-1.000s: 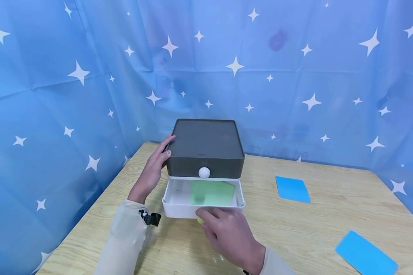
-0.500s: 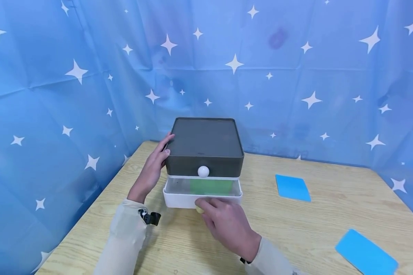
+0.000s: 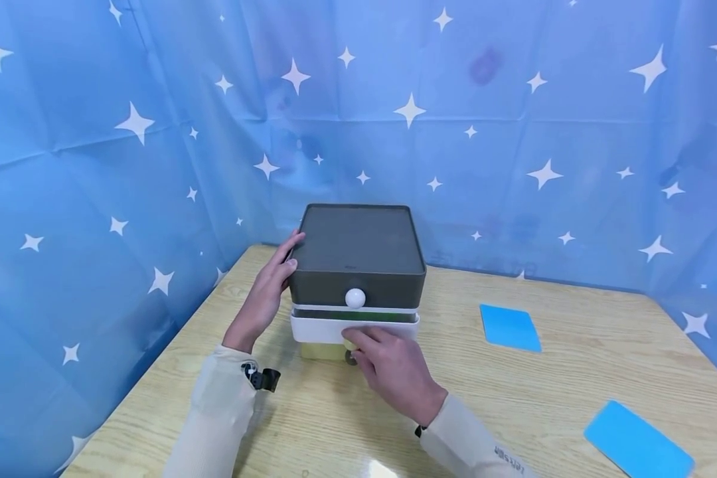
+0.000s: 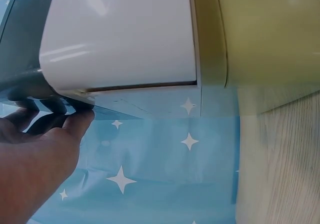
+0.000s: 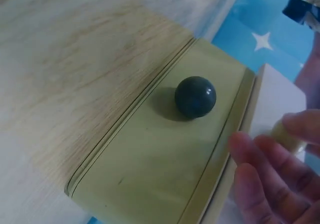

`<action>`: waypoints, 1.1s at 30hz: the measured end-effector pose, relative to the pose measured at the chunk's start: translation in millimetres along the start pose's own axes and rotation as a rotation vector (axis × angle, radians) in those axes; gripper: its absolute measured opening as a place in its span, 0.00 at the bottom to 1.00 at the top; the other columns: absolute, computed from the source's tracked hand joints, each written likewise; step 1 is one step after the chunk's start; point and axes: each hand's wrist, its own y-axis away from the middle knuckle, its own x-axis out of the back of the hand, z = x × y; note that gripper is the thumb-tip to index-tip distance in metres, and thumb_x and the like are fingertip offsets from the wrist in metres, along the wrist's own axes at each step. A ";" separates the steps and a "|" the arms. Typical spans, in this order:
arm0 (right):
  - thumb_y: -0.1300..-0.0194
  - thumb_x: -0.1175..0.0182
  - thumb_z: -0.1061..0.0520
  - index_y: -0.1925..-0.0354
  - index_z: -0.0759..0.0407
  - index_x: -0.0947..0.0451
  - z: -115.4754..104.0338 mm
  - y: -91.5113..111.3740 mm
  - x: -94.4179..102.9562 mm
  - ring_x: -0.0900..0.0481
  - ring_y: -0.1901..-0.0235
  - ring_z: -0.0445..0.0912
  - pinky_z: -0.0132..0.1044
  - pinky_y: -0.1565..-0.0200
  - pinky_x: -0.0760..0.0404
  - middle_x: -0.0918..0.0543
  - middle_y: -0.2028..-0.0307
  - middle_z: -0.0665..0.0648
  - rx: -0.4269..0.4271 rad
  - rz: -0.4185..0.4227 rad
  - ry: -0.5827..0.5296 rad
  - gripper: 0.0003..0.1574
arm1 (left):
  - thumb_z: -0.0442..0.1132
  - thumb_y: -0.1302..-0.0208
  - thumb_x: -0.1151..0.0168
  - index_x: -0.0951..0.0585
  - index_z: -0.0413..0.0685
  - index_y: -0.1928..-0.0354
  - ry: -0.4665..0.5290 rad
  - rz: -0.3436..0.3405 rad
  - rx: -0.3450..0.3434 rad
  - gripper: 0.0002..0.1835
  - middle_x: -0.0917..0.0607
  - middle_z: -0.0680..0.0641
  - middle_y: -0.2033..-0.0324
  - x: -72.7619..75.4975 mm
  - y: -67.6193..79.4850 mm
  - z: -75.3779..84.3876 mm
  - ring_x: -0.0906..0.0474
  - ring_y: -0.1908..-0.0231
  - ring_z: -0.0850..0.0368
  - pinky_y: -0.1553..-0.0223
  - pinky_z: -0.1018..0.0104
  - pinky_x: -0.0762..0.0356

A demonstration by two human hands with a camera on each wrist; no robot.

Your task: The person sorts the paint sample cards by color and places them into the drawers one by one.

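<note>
- Since the earlier head frames, the white plastic drawer [image 3: 317, 330], at the center of the frame, has slid inward, leaving a narrow gap above its front; the right hand [image 3: 394, 368] has travelled with it.
- Far left and across the top: blue fabric backdrop with white four-pointed stars [image 3: 95, 219].
- Left of center: the left hand [image 3: 261, 302] rests against the left side of the dark grey square upper tier [image 3: 319, 289], fingers extended, grasping nothing. A black wrist-worn device [image 3: 261, 380] sits at the cuff.
- Center: the upper tier carries a white ball knob [image 3: 355, 298]. Directly below is the white drawer; a strip of green sheet [image 3: 346, 316] shows through the gap. Lowest is the olive-yellow bottom tier [image 3: 322, 352] with a dark grey ball knob [image 5: 195, 97].
- Right of center: the right hand is closed to a pinch on the pale yellow round knob [image 5: 287, 136] of the white drawer.
- Right and lower right: two flat blue sheets [image 3: 510, 327] lie well apart on the light wood-grain table [image 3: 484, 398].
</note>
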 end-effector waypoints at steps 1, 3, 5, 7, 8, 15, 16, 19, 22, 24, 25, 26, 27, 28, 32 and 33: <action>0.49 0.22 0.59 0.52 0.47 0.17 1.1 -0.5 -0.5 0.16 0.69 0.38 0.33 0.66 0.15 0.11 0.62 0.47 -0.005 -0.006 -0.007 0.25 | 0.50 0.19 0.65 0.44 0.65 0.21 0.001 0.000 0.001 0.28 0.54 0.63 0.20 -0.4 -0.1 -0.1 0.57 0.19 0.53 0.22 0.40 0.51; 0.49 0.22 0.59 0.52 0.47 0.17 3.1 -1.8 -0.5 0.18 0.72 0.37 0.31 0.68 0.17 0.11 0.64 0.47 -0.017 -0.020 -0.025 0.25 | 0.50 0.19 0.65 0.44 0.65 0.21 -0.001 0.002 0.004 0.27 0.54 0.63 0.20 -1.0 -0.4 -0.5 0.57 0.19 0.53 0.22 0.40 0.52; 0.49 0.22 0.59 0.52 0.47 0.17 4.5 -4.2 0.2 0.19 0.74 0.37 0.29 0.70 0.19 0.12 0.65 0.46 -0.024 -0.029 -0.044 0.25 | 0.50 0.19 0.66 0.44 0.65 0.21 0.002 0.003 0.004 0.27 0.54 0.63 0.19 -0.8 -0.6 0.6 0.57 0.19 0.53 0.22 0.40 0.52; 0.49 0.23 0.60 0.52 0.47 0.17 6.1 -6.0 -0.2 0.20 0.75 0.36 0.28 0.72 0.20 0.12 0.67 0.46 -0.026 -0.032 -0.060 0.25 | 0.49 0.19 0.66 0.44 0.64 0.21 0.005 0.002 0.002 0.27 0.55 0.61 0.19 -0.7 -0.5 1.5 0.57 0.19 0.52 0.22 0.39 0.52; 0.49 0.23 0.61 0.53 0.47 0.17 7.0 -6.8 -0.3 0.20 0.75 0.36 0.28 0.72 0.20 0.12 0.67 0.46 -0.026 -0.031 -0.063 0.24 | 0.49 0.19 0.66 0.44 0.64 0.21 0.006 0.002 0.001 0.27 0.55 0.61 0.19 -0.7 -0.6 1.7 0.57 0.19 0.52 0.22 0.39 0.52; 0.49 0.24 0.63 0.53 0.47 0.16 12.5 -9.6 -4.8 0.18 0.74 0.35 0.30 0.71 0.18 0.10 0.64 0.47 -0.037 -0.029 -0.060 0.25 | 0.48 0.19 0.66 0.44 0.63 0.21 0.007 -0.005 -0.001 0.28 0.55 0.61 0.19 -0.8 -1.2 1.4 0.57 0.19 0.52 0.22 0.39 0.52; 0.49 0.23 0.63 0.53 0.46 0.16 12.8 -9.6 -5.3 0.18 0.73 0.35 0.31 0.70 0.17 0.10 0.63 0.47 -0.038 -0.029 -0.058 0.25 | 0.48 0.19 0.66 0.44 0.64 0.21 0.006 -0.006 0.000 0.28 0.55 0.61 0.19 -0.8 -1.1 1.2 0.57 0.19 0.52 0.22 0.39 0.52; 0.49 0.23 0.62 0.52 0.45 0.16 12.5 -8.6 -6.8 0.16 0.70 0.36 0.33 0.68 0.15 0.10 0.62 0.47 -0.033 -0.034 -0.032 0.26 | 0.49 0.20 0.65 0.44 0.65 0.21 0.001 0.000 0.007 0.28 0.55 0.62 0.19 -0.5 -0.2 0.9 0.57 0.19 0.53 0.22 0.40 0.51; 0.49 0.23 0.62 0.49 0.43 0.17 10.3 -6.0 -8.1 0.17 0.72 0.37 0.33 0.69 0.16 0.11 0.64 0.47 -0.027 -0.061 0.001 0.29 | 0.50 0.20 0.65 0.44 0.65 0.21 0.000 0.003 0.012 0.28 0.54 0.63 0.20 -0.6 1.3 0.7 0.56 0.19 0.54 0.22 0.40 0.51; 0.49 0.23 0.61 0.47 0.42 0.18 8.1 -3.8 -8.9 0.19 0.74 0.36 0.33 0.70 0.17 0.12 0.67 0.47 -0.025 -0.087 0.013 0.31 | 0.50 0.19 0.65 0.44 0.65 0.21 0.002 -0.001 0.011 0.28 0.54 0.63 0.20 -0.7 1.8 0.6 0.56 0.19 0.54 0.21 0.41 0.51; 0.49 0.23 0.60 0.46 0.42 0.18 6.9 -2.6 -9.0 0.20 0.75 0.36 0.32 0.71 0.17 0.12 0.69 0.47 -0.024 -0.098 0.016 0.31 | 0.50 0.19 0.65 0.44 0.64 0.21 0.003 -0.004 0.009 0.28 0.54 0.63 0.20 -0.7 1.9 0.5 0.56 0.19 0.53 0.21 0.41 0.51; 0.48 0.23 0.60 0.46 0.41 0.18 5.9 -1.5 -9.5 0.22 0.76 0.36 0.32 0.72 0.18 0.13 0.70 0.47 -0.022 -0.109 0.018 0.32 | 0.50 0.19 0.65 0.44 0.64 0.21 0.003 -0.005 0.005 0.28 0.54 0.63 0.19 -0.8 1.9 0.5 0.57 0.19 0.53 0.22 0.40 0.51; 0.48 0.23 0.59 0.45 0.41 0.18 5.0 -0.3 -10.2 0.23 0.76 0.36 0.32 0.73 0.19 0.14 0.71 0.47 -0.018 -0.120 0.020 0.32 | 0.50 0.19 0.65 0.44 0.64 0.21 0.005 -0.004 0.006 0.28 0.54 0.63 0.19 -0.7 1.7 0.4 0.57 0.19 0.53 0.21 0.41 0.51; 0.48 0.23 0.58 0.45 0.41 0.18 4.4 0.8 -11.1 0.23 0.76 0.35 0.32 0.73 0.19 0.14 0.71 0.47 -0.012 -0.128 0.026 0.32 | 0.50 0.19 0.66 0.44 0.64 0.21 0.005 -0.005 0.005 0.28 0.54 0.63 0.19 -0.5 1.4 0.5 0.57 0.19 0.53 0.21 0.41 0.51; 0.49 0.24 0.59 0.50 0.41 0.16 3.9 5.8 -15.2 0.19 0.75 0.36 0.33 0.74 0.19 0.13 0.71 0.45 0.016 -0.149 0.062 0.28 | 0.50 0.19 0.66 0.45 0.64 0.21 0.008 -0.007 0.008 0.28 0.55 0.63 0.20 -0.3 0.5 2.3 0.57 0.19 0.54 0.22 0.40 0.51; 0.49 0.25 0.60 0.51 0.41 0.16 4.0 7.1 -16.3 0.18 0.74 0.37 0.34 0.75 0.20 0.13 0.71 0.45 0.018 -0.157 0.069 0.26 | 0.50 0.19 0.66 0.45 0.64 0.21 0.005 -0.007 0.013 0.28 0.55 0.64 0.20 -0.4 0.8 2.6 0.57 0.19 0.54 0.21 0.41 0.51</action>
